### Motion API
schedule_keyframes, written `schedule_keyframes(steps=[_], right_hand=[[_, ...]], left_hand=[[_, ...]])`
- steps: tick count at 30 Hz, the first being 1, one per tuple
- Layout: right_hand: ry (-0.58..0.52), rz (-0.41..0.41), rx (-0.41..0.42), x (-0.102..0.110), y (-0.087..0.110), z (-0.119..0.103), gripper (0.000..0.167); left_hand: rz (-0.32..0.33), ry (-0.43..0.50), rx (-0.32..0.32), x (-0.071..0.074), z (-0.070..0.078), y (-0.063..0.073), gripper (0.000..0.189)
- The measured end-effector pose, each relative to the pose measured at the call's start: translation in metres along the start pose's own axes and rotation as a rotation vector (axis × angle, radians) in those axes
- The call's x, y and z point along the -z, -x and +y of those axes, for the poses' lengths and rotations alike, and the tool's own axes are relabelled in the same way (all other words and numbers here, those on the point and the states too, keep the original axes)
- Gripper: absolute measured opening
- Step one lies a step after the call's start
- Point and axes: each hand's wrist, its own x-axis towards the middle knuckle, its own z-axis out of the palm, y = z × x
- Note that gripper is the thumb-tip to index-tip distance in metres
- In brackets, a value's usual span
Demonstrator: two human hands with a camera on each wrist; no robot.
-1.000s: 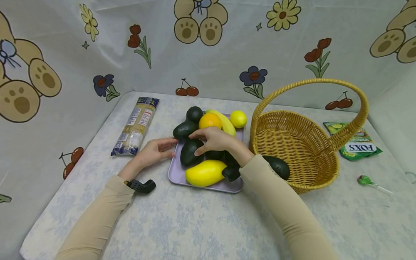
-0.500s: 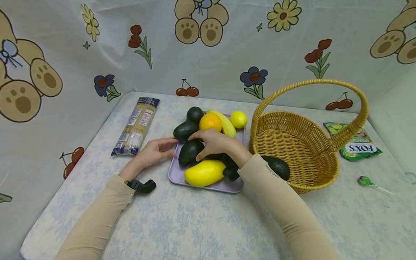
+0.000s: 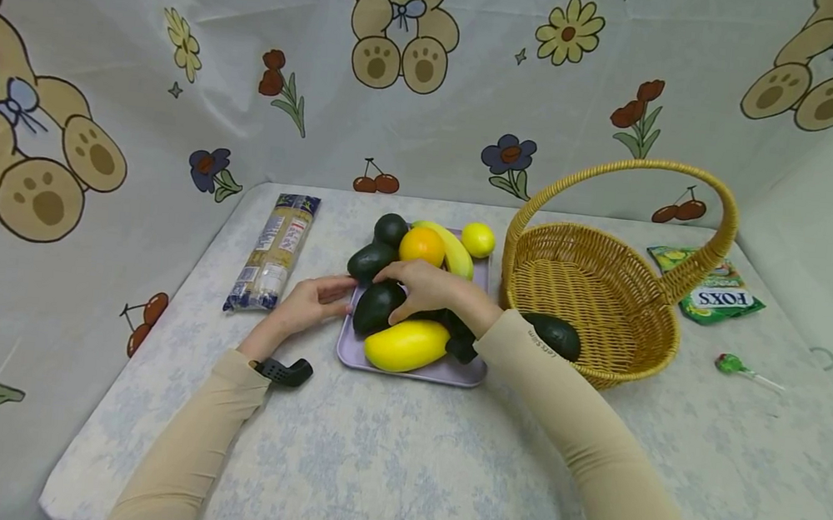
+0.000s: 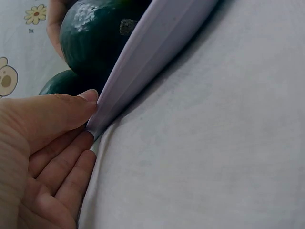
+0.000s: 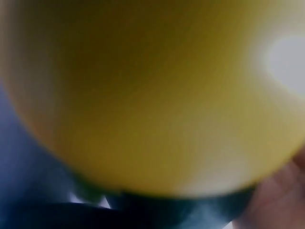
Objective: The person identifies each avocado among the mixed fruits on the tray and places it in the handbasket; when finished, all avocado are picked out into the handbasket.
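My right hand (image 3: 425,288) grips a dark green avocado (image 3: 376,310), fingers at its far side and thumb near it, low over the lilac tray (image 3: 374,368). In the right wrist view a blurred yellow mango (image 5: 143,119) fills the picture, the hand (image 5: 274,202) at its lower right. That mango (image 3: 406,346) lies at the tray's near side. My left hand (image 3: 316,305) touches the tray's left edge with fairly straight fingers; in the left wrist view its thumb and fingertips meet the tray wall (image 4: 143,62).
At the tray's back lie two more avocados (image 3: 373,262), an orange (image 3: 422,245), a banana (image 3: 458,256) and a lemon (image 3: 478,239). A wicker basket (image 3: 604,270) has an avocado (image 3: 554,336) at its near left. Noodle pack (image 3: 272,253), FOX'S bag (image 3: 715,290) and lollipop (image 3: 732,364) flank them.
The right hand and the avocado in it have shifted slightly left and toward the person. The mango has slid a little left too. The left hand stays put.
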Motion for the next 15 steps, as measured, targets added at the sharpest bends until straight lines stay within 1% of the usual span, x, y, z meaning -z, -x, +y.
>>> schedule_keyframes(steps=[3, 6, 10, 15], right_hand=[[-0.004, 0.027, 0.025, -0.001, 0.000, 0.000, 0.063], [-0.041, 0.061, 0.034, -0.001, 0.002, 0.001, 0.063], [-0.137, 0.133, 0.052, 0.002, 0.005, 0.001, 0.063], [-0.254, 0.244, 0.124, 0.016, 0.016, -0.003, 0.063]], left_hand=[[0.002, 0.006, -0.006, 0.000, -0.002, -0.001, 0.046], [0.004, -0.007, -0.014, 0.000, -0.001, 0.000, 0.046], [0.014, -0.033, -0.014, -0.001, 0.000, 0.000, 0.044], [0.032, -0.062, -0.007, 0.000, -0.001, 0.000, 0.045]])
